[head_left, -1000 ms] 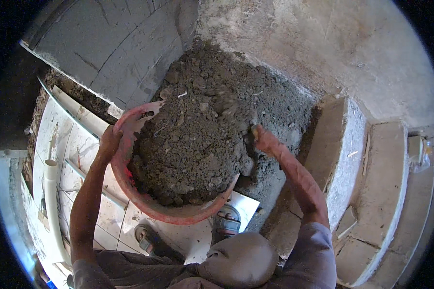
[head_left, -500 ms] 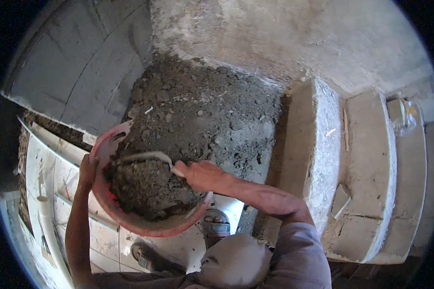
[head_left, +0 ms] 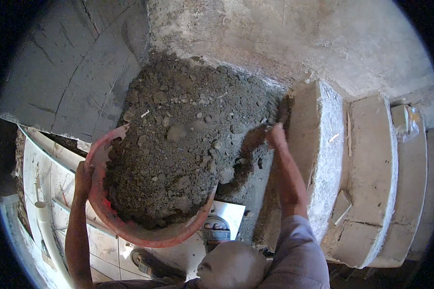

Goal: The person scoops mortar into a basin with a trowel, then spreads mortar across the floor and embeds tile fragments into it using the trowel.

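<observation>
Soil [head_left: 178, 108] lies heaped inside the red tub [head_left: 152, 239] and beyond its far side, in one unbroken mass. Well to the right of the tub, the right hand [head_left: 277, 137] is curled tight, apparently round the handle of a tool [head_left: 274, 114]; blur hides its shape, so I cannot tell its kind. The left hand [head_left: 84, 176] is wrapped over the tub's left rim, gripping it. For a good stroke, I would keep that grip firm, so that the tub does not slide or rock, and let the right arm draw loose soil toward the tub in low, even sweeps, biting shallowly, since lumps [head_left: 177, 133] in the heap could catch the edge. To the right of the tub, the concrete step [head_left: 301, 130] stands just beside the right hand, so stopping short of its face should spare both knuckles and tool. Sandals [head_left: 217, 234] are close by the tub's near rim; strokes should finish before reaching them. Past the far side of the tub and the heap, the rough wall [head_left: 236, 36] backs the corner
</observation>
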`<state>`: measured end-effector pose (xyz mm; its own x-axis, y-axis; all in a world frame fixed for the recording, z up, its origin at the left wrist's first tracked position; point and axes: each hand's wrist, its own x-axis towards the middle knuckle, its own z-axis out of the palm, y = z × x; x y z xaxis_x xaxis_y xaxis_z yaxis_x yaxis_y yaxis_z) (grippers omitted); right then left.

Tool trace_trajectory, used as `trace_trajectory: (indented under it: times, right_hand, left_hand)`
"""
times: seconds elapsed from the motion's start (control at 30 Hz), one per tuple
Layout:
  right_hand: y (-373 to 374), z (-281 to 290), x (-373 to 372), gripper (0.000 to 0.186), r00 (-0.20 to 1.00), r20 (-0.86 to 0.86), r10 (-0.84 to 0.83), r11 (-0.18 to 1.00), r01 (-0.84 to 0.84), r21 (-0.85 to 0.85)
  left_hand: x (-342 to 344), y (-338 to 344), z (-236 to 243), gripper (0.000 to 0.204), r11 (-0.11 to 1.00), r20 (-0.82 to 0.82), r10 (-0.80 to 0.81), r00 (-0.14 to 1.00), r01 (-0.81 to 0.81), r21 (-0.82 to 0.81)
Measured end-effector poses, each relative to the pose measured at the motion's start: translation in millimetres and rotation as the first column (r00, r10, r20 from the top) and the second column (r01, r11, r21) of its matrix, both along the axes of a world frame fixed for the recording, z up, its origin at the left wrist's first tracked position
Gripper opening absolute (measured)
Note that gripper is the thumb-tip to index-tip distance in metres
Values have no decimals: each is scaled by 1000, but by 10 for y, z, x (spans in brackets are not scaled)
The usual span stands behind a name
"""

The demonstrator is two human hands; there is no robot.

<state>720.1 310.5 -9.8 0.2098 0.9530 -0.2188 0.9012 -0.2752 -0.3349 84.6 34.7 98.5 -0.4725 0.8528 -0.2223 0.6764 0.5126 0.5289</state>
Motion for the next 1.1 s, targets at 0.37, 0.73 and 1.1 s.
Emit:
trace_trajectory:
  times: [0.37,0.73,1.1]
  right_hand:
    - [-182,454,-896,38,906,70,418,901,-423,100]
    - [-137,475,-1286,46,803,173,571,805,-506,-309]
    - [377,-68,-1370,41,959,114,261,963,-251,-98]
  left_hand:
    - [-21,-99,28,26,999,101,25,995,-29,39]
    - [-13,-90,26,30,999,-31,34,999,-35,-30]
    - [124,167,148,24,998,85,53,995,-55,13]
